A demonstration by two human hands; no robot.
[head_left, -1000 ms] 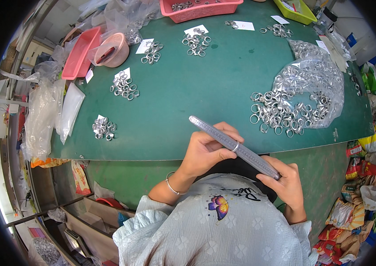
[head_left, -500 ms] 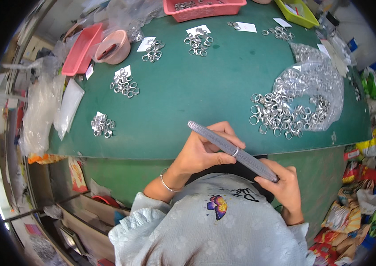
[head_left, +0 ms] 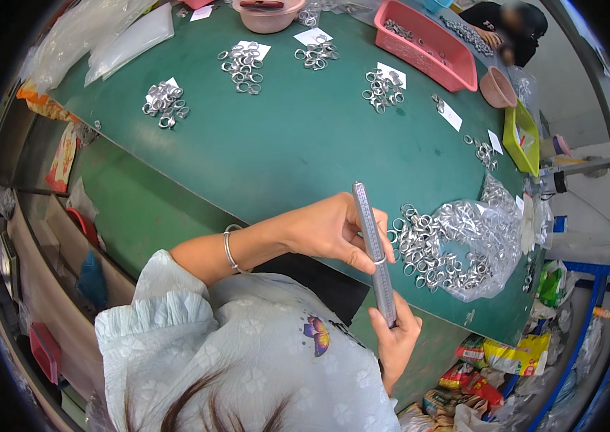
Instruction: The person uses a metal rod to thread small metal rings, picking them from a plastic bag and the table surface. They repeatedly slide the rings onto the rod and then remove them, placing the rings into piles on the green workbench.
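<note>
I hold a long grey tapered ring-sizing stick (head_left: 369, 216) over the near edge of the green table (head_left: 297, 151). My left hand (head_left: 330, 234) pinches its middle, fingers at a small silver ring (head_left: 379, 261) slid onto the stick. My right hand (head_left: 395, 340) grips the stick's lower end. A silver bracelet (head_left: 228, 248) is on my left wrist. Just right of my hands lies a big heap of silver rings (head_left: 438, 248) on a clear plastic bag (head_left: 495, 237).
Smaller ring piles with white paper slips lie across the table (head_left: 164, 101) (head_left: 241, 61) (head_left: 382, 86). A pink tray (head_left: 431, 43), pink bowls (head_left: 498, 88) and a yellow-green tray (head_left: 521, 137) stand at the far side. Another person (head_left: 503, 25) is beyond.
The view has swung round, so the table now slants and the stick points up instead of lying across. Both hands stay on the stick, the left still at its middle.
</note>
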